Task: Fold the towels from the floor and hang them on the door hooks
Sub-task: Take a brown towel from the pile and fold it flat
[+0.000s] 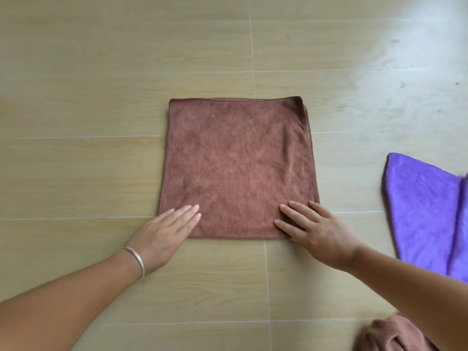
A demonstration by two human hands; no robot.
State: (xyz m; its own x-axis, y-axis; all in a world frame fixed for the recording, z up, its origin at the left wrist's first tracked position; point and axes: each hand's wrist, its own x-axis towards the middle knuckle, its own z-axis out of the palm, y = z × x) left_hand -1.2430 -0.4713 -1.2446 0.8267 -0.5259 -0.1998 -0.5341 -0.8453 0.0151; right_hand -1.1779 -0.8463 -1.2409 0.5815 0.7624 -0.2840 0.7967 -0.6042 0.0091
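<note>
The brown towel (238,168) lies folded square mid-floor (76,122), layers showing at its right edge. Left hand (164,230) and right hand (314,229) press its near corners, fingers flat, gripping nothing. Smooth outward before folding again.

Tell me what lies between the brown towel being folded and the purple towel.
Head view: only bare wood-look floor lies between the brown towel and the purple towel; nothing else sits in that stretch.

A wood-look tiled floor (101,97) with pale grout lines (252,46).
</note>
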